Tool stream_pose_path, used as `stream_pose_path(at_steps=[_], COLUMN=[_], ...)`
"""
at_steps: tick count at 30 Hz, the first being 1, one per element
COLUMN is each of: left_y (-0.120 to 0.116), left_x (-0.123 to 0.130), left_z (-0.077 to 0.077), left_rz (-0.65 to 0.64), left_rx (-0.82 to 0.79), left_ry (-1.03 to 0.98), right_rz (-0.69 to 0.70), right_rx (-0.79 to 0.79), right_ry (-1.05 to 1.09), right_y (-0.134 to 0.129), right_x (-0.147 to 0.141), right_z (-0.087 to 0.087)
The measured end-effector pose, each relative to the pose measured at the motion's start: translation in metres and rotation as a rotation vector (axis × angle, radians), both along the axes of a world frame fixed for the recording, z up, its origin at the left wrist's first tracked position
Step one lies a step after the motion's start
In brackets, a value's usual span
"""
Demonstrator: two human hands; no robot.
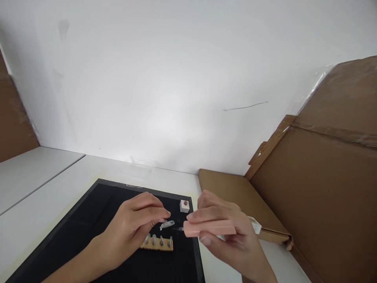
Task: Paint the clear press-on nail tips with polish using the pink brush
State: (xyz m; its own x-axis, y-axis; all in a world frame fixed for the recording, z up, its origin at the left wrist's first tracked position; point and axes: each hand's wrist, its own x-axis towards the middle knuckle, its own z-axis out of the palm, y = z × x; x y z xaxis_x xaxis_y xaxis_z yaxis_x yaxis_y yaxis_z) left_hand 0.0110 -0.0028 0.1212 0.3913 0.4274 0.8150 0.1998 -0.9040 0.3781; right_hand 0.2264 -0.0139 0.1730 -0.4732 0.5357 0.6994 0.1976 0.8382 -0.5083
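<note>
My left hand (138, 220) is closed in a pinch, with a small clear false nail (167, 224) at its fingertips; how the nail is gripped is partly hidden. Wrapped round a thick pink handle, my right hand (226, 228) holds what looks like a nail polish brush (209, 228). Its thin dark tip points left, close to the clear nail; whether they touch I cannot tell. Below them, several more clear nails stand upright on a tan strip (160, 247), whose left end is behind my left hand.
A black mat (97, 220) with a raised rim lies on the white table (108, 169). Near its far right corner stands a small white cube (184, 206) with a dark round spot on top. A flat cardboard box (232, 182) and a tall cardboard panel (330, 177) bound the right side.
</note>
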Motion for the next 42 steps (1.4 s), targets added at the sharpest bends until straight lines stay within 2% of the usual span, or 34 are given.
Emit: stream_pose_path(at_steps=[4,8,12,17,21,25,29,33,37,42], left_y=[-0.0014,-0.0011,-0.0003,-0.0001,-0.0003,-0.0003,-0.0004,-0.0002,0.0002,0.0004], left_x=[-0.0006,0.0,0.001,0.0011,0.0014,0.0015,0.0011,0.0008,0.0006,0.0003], left_z=[-0.0012,0.0002,0.0007,-0.0006,-0.0006,0.0015,0.0021,0.0011,-0.0006,-0.0021], left_rz=[0.005,-0.004,0.007,0.008,0.021,0.022,0.038,0.029,0.036,0.027], left_rx=[-0.004,0.005,0.018,0.012,0.024,0.03,0.029,0.023,0.021,0.005], left_ry=[0.011,-0.001,-0.005,0.0,-0.002,-0.008,0.005,0.003,0.007,0.006], right_rz=[-0.131,-0.028,-0.146,-0.024,-0.142,-0.049,-0.156,-0.045,-0.147,-0.11], right_rx=[0.008,0.021,0.038,0.039,0.026,0.013,0.009,0.008,0.022,0.013], right_ry=[0.012,-0.001,-0.029,-0.027,-0.025,-0.035,-0.025,-0.017,0.012,-0.003], right_y=[-0.0001,-0.0007,-0.001,-0.0007,-0.0009,-0.0009,-0.0006,-0.0004,0.0001,0.0008], right_x=[0.0001,0.0006,0.0024,0.0039,0.0037,0.0026,0.0018,0.0013,0.0005,0.0009], right_z=[0.0005,0.002,0.0017,0.0001,0.0005,0.001,0.0003,-0.0001,0.0,-0.0002])
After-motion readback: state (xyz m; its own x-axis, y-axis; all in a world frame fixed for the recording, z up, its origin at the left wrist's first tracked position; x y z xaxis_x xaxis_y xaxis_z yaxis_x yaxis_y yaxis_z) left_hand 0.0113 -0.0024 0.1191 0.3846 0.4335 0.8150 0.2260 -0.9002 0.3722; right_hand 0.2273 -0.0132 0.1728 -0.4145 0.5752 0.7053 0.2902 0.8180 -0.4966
